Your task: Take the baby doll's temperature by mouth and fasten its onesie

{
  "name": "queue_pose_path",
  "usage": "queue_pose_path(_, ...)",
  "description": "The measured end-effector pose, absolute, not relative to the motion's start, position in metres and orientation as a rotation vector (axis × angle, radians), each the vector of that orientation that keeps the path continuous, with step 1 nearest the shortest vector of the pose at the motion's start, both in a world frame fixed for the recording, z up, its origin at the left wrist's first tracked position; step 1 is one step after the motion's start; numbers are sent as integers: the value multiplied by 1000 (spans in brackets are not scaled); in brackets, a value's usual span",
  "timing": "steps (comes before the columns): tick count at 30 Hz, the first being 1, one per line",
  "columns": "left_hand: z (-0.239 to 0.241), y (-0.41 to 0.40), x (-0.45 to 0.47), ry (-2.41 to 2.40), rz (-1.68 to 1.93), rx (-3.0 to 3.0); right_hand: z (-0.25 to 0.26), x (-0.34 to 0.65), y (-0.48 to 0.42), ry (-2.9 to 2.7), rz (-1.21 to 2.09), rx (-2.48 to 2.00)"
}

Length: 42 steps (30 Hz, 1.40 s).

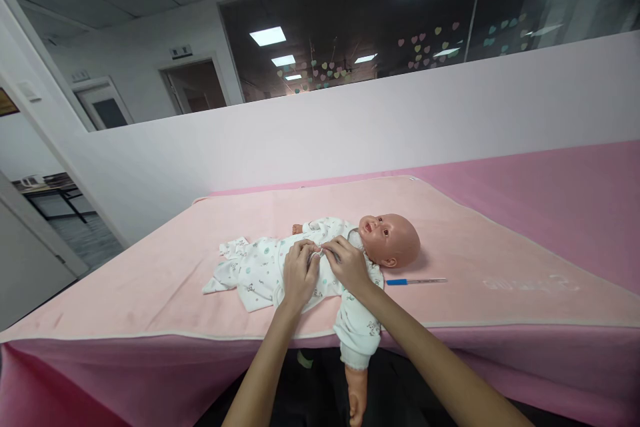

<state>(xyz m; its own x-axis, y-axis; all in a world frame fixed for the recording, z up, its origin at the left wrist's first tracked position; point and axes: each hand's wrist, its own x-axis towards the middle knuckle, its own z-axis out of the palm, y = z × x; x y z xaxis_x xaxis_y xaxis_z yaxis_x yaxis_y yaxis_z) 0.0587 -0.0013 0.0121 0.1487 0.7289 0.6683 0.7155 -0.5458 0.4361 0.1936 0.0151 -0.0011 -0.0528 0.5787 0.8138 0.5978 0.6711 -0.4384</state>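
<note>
A baby doll (391, 240) lies on its back, its head to the right and one arm hanging over the near table edge. It wears white printed baby clothes (260, 267) with long sleeves and loose legs. Over the doll's chest, my left hand (301, 273) pinches a thin white tie string (317, 251) on the garment. My right hand (345, 263) comes in from the other side, its fingertips pinched on the same string close to the left ones. The fingers partly cover the string, so its exact shape cannot be made out.
A pen with a blue cap (416, 281) lies near the doll's head. Under the doll spreads a peach blanket (165, 267) over a pink table cover (565, 213). A white partition wall (350, 127) with glass above stands behind the table.
</note>
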Motion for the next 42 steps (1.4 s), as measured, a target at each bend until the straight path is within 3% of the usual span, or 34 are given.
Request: queue_pose_path(42, 13, -14, 51, 1689, 1207, 2906, -2, 194, 14, -1694, -55, -995)
